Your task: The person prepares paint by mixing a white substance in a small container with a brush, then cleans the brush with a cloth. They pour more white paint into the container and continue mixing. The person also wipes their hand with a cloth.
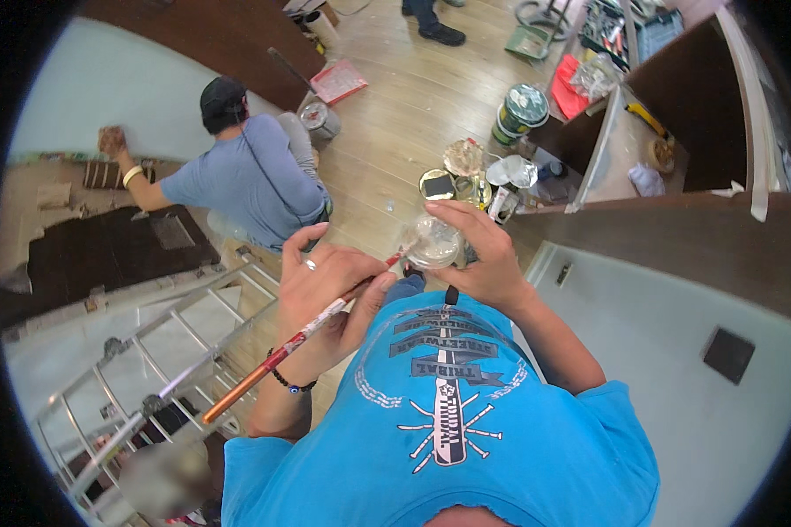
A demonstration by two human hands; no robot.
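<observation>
Before the blue shirt [536,439], I see the left hand [330,285] pinching a slim red tool [303,338], its tip at the clear tub [437,246] that the right hand [482,255] grips; both seem ready in use; what remains I cannot tell.

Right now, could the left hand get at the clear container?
Probably yes: the left hand is near the clear container, with only the red stick it holds between them.
</observation>
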